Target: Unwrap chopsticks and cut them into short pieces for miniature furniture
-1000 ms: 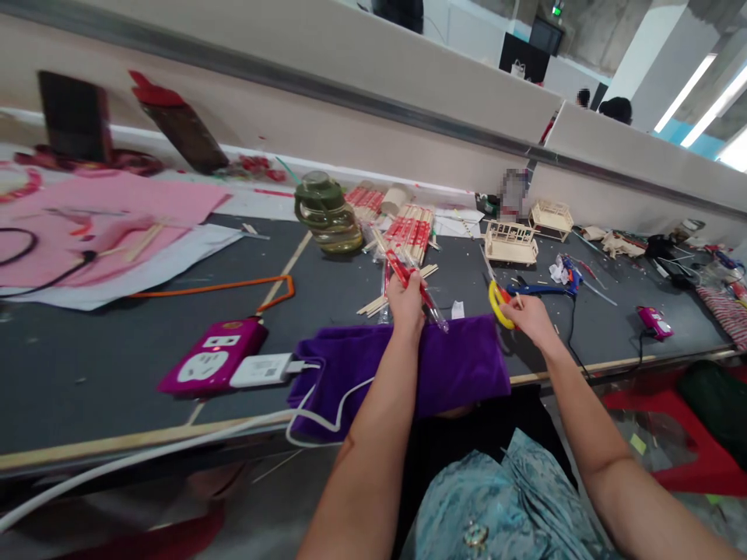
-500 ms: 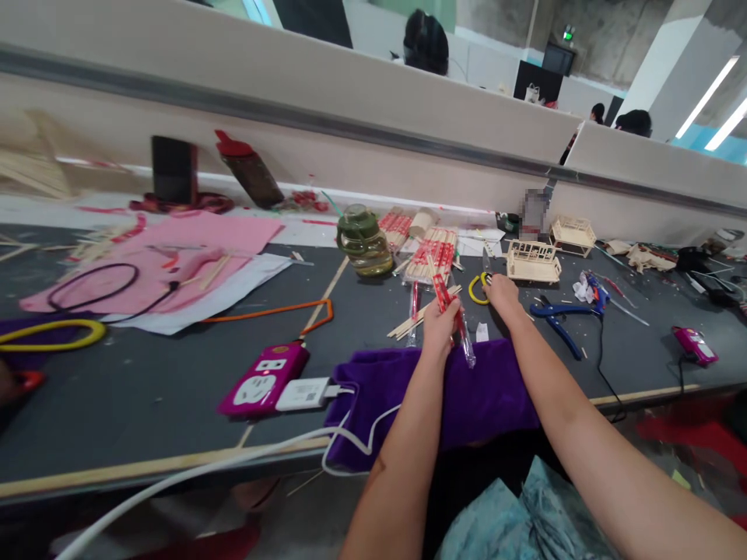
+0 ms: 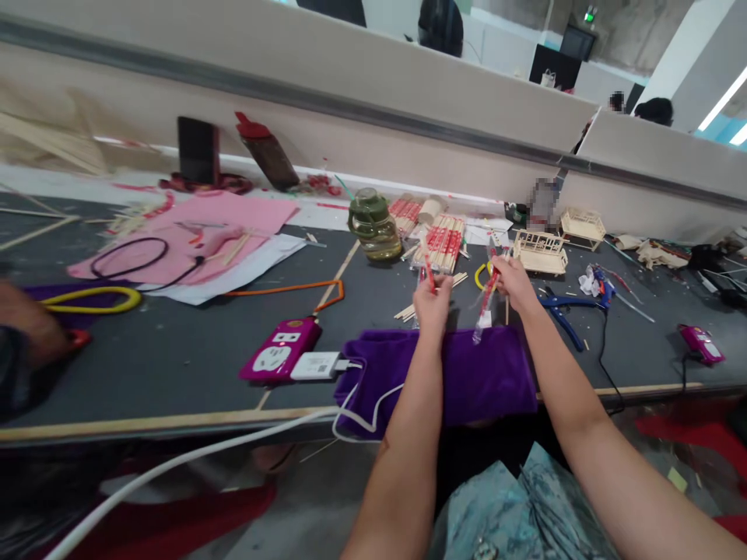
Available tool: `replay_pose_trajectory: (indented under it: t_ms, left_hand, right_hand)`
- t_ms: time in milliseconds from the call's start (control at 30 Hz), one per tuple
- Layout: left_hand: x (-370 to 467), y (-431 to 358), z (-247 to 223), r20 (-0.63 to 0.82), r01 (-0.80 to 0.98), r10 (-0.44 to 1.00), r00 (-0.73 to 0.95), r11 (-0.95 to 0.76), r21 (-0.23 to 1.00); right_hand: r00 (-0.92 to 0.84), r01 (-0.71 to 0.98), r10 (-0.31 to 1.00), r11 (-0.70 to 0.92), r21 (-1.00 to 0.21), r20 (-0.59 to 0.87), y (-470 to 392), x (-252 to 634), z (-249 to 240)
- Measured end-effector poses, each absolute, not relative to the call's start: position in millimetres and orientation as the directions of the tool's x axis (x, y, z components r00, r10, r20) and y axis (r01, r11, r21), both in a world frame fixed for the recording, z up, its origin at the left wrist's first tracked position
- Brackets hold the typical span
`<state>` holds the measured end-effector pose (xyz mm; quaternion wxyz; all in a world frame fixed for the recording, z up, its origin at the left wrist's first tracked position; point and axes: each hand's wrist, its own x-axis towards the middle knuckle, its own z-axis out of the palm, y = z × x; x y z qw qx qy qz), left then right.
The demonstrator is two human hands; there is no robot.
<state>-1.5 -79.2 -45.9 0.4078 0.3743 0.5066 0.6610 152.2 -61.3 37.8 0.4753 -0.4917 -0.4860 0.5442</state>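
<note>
My left hand (image 3: 433, 307) is closed around a slim stick with red print (image 3: 429, 268) that points up and away from me. A little to its right, my right hand (image 3: 516, 283) pinches a clear plastic wrapper with red print (image 3: 488, 299), which hangs down toward the purple cloth. Behind that wrapper shows the yellow handle of the scissors (image 3: 481, 277), partly hidden. Loose wooden sticks (image 3: 404, 314) lie beside my left hand, and packs of sticks in red-printed wrapping (image 3: 442, 239) lie beyond it. The folded purple cloth (image 3: 478, 377) is under my wrists.
Two small wooden stick-built furniture models (image 3: 540, 255) stand behind my right hand. A blue glue gun (image 3: 604, 292) and blue pliers (image 3: 563, 315) lie to the right. A green-lidded jug (image 3: 373, 225), magenta power strip (image 3: 283, 350) and white cable sit left. Another person's hand (image 3: 38, 319) is at the far left.
My right hand has left the yellow-handled scissors and now holds the plastic wrapper, which was at my left hand. My left hand keeps a red-printed stick. The camera view has shifted slightly.
</note>
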Motion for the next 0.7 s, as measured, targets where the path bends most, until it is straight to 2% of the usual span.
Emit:
replay_pose_trajectory:
  t_ms: [67, 133, 200, 267, 367, 433, 500, 567, 633, 700]
  left_hand:
    - [-19.6, -76.9, -48.0, 0.188, 0.205, 0.786, -0.589, -0.08, 0.976]
    - [-35.1, -76.3, -52.3, 0.228, 0.419, 0.733, -0.64, 0.085, 0.904]
    - [-45.4, -76.3, -57.6, 0.183, 0.481, 0.745, -0.642, 0.206, 0.852]
    - [-50.1, -75.6, -61.3, 0.154, 0.501, 0.762, -0.629, 0.247, 0.829]
    - [-45.6, -73.4, -59.0, 0.214, 0.501, 0.767, -0.605, 0.157, 0.851]
    - [-33.0, -73.1, -51.7, 0.239, 0.4, 0.782, -0.575, 0.015, 0.916]
    - [-12.9, -76.3, -41.9, 0.193, 0.198, 0.866, -0.461, -0.111, 0.974]
    - [10.3, -83.7, -31.8, 0.166, 0.038, 0.971, -0.173, -0.162, 0.986]
    - [30.2, -93.6, -23.6, 0.158, -0.028, 0.978, 0.139, -0.155, 0.987]
    - [42.7, -102.7, -18.5, 0.139, -0.06, 0.935, 0.327, -0.126, 0.99]
  right_hand:
    - [-0.068, -0.041, 0.994, -0.089, -0.995, -0.086, -67.2, 159.0, 39.8]
    - [-0.058, -0.033, 0.994, -0.092, -0.995, -0.09, -73.9, 165.2, 37.9]
    - [-0.026, -0.013, 0.996, -0.085, -0.996, -0.085, -79.6, 170.3, 33.2]
    - [0.011, -0.033, 0.996, -0.087, -0.996, -0.088, -83.7, 174.4, 28.1]
    - [-0.003, -0.164, 0.995, -0.102, -0.981, -0.103, -89.4, 178.0, 22.9]
    - [-0.027, -0.254, 0.993, -0.116, -0.96, -0.113, -95.0, 178.3, 21.3]
    - [-0.031, -0.3, 0.992, -0.122, -0.946, -0.118, -102.4, 177.4, 20.7]
    - [-0.038, -0.287, 0.994, -0.11, -0.952, -0.104, -110.9, 176.6, 20.3]
    - [-0.051, -0.224, 0.996, -0.085, -0.971, -0.075, -119.2, 178.2, 19.5]
    - [-0.028, -0.162, 0.999, -0.046, -0.986, -0.042, -127.1, 184.1, 18.2]
